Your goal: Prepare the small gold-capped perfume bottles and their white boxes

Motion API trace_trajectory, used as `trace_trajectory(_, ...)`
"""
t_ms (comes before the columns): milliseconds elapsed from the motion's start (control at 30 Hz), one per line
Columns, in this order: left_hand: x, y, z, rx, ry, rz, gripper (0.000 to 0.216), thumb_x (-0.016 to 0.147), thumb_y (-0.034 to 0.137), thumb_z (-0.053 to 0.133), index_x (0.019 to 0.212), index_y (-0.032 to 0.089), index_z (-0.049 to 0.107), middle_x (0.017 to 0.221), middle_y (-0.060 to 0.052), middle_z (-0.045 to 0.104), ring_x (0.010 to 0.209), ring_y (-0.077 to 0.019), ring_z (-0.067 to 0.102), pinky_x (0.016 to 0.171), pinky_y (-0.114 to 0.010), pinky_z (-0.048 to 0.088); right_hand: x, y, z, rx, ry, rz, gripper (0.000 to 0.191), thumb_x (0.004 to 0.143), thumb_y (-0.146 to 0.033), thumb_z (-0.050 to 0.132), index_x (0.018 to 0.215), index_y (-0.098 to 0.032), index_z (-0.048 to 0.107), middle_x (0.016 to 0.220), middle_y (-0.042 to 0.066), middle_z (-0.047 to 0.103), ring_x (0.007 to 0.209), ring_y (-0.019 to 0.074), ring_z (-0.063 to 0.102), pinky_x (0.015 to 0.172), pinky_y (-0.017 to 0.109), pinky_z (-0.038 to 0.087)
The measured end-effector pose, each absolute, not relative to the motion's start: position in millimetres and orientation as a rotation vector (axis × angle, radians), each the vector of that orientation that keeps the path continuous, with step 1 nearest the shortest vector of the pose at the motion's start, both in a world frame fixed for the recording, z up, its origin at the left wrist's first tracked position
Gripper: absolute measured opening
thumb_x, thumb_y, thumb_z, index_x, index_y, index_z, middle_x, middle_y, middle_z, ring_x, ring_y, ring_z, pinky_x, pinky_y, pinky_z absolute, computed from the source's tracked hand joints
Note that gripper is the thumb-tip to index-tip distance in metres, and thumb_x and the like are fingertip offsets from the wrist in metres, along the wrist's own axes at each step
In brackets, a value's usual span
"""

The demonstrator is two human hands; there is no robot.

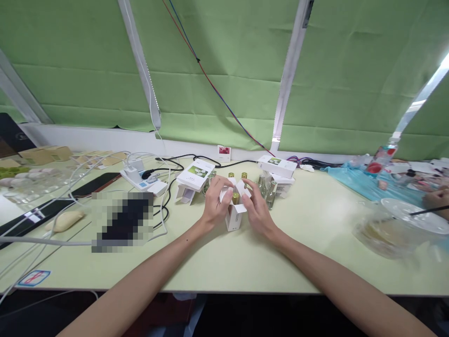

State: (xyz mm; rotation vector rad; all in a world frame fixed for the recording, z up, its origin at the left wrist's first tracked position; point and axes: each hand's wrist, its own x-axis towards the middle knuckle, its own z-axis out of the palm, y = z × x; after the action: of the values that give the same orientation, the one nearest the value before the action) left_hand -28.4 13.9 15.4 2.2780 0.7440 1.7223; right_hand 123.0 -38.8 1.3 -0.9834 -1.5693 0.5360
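A small white carton (234, 219) stands upright on the pale green table (245, 262), its top flaps open. A gold-capped bottle (235, 198) pokes out of its top. My left hand (214, 204) grips the carton's left side and flap, fingers curled. My right hand (255, 208) holds the right side and flap, fingers pressed on it. Several more gold-capped glass bottles (267, 189) stand just behind the hands.
White printed boxes lie behind: one at left (195, 174), one at right (277, 166). A power strip (143, 181) with cables and a phone (94, 185) sit at left. A clear plastic container (396, 227), blue bag (361, 180) and another person's hand (437, 199) are at right.
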Motion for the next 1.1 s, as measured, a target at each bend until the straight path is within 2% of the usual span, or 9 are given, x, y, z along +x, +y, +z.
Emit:
trace_trajectory(233, -29.8, 10.4, 20.4, 2.355, 0.736, 1.599, 0.033, 0.096, 0.038, 0.040, 0.082, 0.020, 0.064, 0.088, -0.007, 0.063, 0.090, -0.0223, 0.056, 0.084, -0.041, 0.046, 124.3, -38.4, 0.8, -0.965, -1.571, 0.518, 0.049, 0.100, -0.050, 0.042, 0.141, -0.023, 0.045, 0.135, 0.010, 0.060, 0.118, 0.0242, 0.060, 0.100, 0.041, 0.049)
trace_trajectory(533, -33.0, 10.6, 21.2, 2.390, 0.771, 1.510, 0.030, 0.089, 0.031, 0.043, 0.093, 0.020, 0.070, 0.093, -0.007, 0.064, 0.094, -0.0239, 0.055, 0.086, -0.042, 0.046, 124.1, -36.5, -0.2, -0.905, -1.596, 0.557, 0.050, 0.100, -0.048, 0.043, 0.144, -0.022, 0.046, 0.144, 0.008, 0.055, 0.127, 0.0231, 0.056, 0.105, 0.036, 0.047)
trace_trajectory(700, -32.3, 9.6, 21.9, 2.375, 0.771, 1.521, 0.026, 0.086, 0.028, 0.045, 0.096, 0.020, 0.068, 0.094, -0.007, 0.064, 0.094, -0.0246, 0.056, 0.086, -0.043, 0.048, 124.4, -38.0, 1.7, -0.909, -1.611, 0.580, 0.052, 0.100, -0.049, 0.042, 0.145, -0.024, 0.047, 0.147, 0.006, 0.053, 0.128, 0.0232, 0.055, 0.106, 0.037, 0.046)
trace_trajectory(867, -30.5, 9.3, 22.3, 2.370, 0.731, 1.578, 0.021, 0.086, 0.027, 0.044, 0.090, 0.021, 0.064, 0.091, -0.007, 0.063, 0.091, -0.0243, 0.057, 0.083, -0.042, 0.049, 123.7, -38.9, 3.5, -0.923, -1.651, 0.586, 0.049, 0.100, -0.049, 0.043, 0.144, -0.028, 0.051, 0.148, 0.004, 0.053, 0.129, 0.0229, 0.054, 0.109, 0.038, 0.044)
trace_trajectory(1100, -28.4, 10.1, 18.5, 2.311, 0.749, 1.675, 0.015, 0.089, 0.028, 0.041, 0.087, 0.021, 0.054, 0.090, -0.006, 0.057, 0.089, -0.0222, 0.056, 0.080, -0.040, 0.050, 124.0, -36.5, 1.4, -0.905, -1.685, 0.526, 0.046, 0.101, -0.049, 0.044, 0.140, -0.028, 0.055, 0.148, 0.002, 0.054, 0.141, 0.0216, 0.043, 0.119, 0.040, 0.033)
